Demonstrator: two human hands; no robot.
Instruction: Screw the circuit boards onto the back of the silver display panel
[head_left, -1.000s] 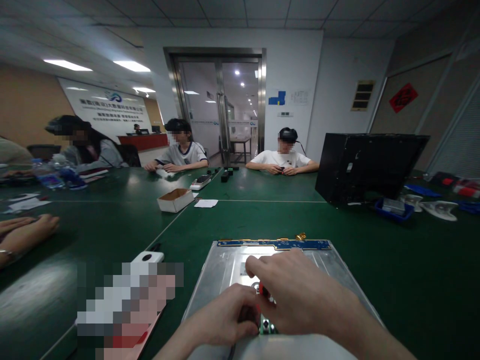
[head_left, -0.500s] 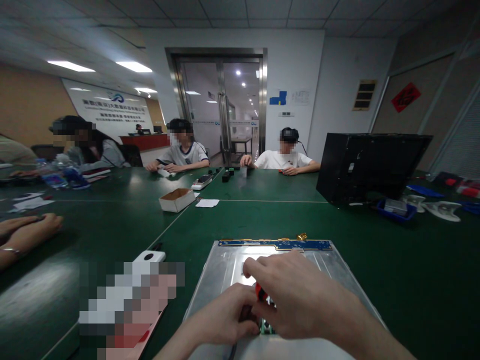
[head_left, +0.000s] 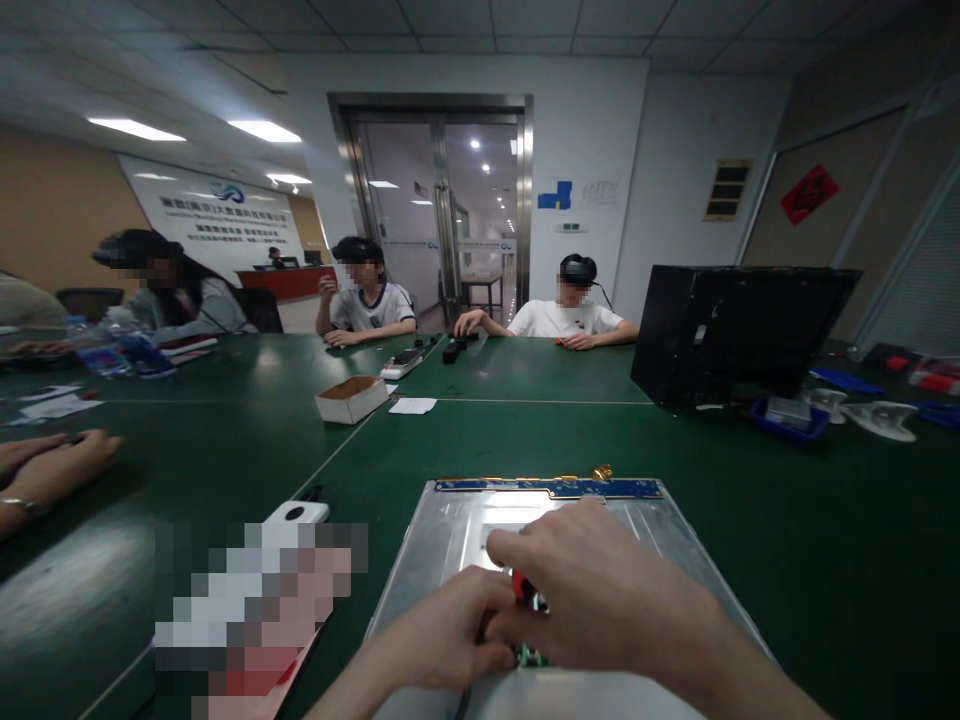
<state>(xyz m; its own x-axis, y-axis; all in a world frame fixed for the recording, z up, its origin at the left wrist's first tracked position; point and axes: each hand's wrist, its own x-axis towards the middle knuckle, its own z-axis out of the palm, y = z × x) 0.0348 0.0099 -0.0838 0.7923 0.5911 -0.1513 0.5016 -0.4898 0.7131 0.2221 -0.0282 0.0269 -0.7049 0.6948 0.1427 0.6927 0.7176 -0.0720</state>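
Observation:
A silver metal panel [head_left: 431, 545], like the back of a flat display, lies in front of me with a blue circuit strip [head_left: 525, 488] along its far edge. My right hand [head_left: 607, 590] curls over its middle, closed around a tool with a red-and-black handle [head_left: 519, 582]; its tip is hidden. From the left, my left hand [head_left: 450, 625] meets it with bent fingers against the tool's lower part. Whether those fingers grip the tool or something else is hidden. Beneath both hands shows a bit of green circuit board [head_left: 531, 658]. A dark cable [head_left: 463, 703] runs toward me.
Left of the panel are a white device [head_left: 300, 512] and a blurred-out pink item [head_left: 315, 610]. Farther off stand an open white box [head_left: 351, 400] and a black monitor-like casing [head_left: 739, 335]. A blue tray [head_left: 787, 418] sits beside it. Co-workers sit around the green table [head_left: 247, 450].
My right thumb has shifted slightly left; otherwise my hands stay in place over the panel. Across the table, one person's hand moved to the black objects and another person raised a hand.

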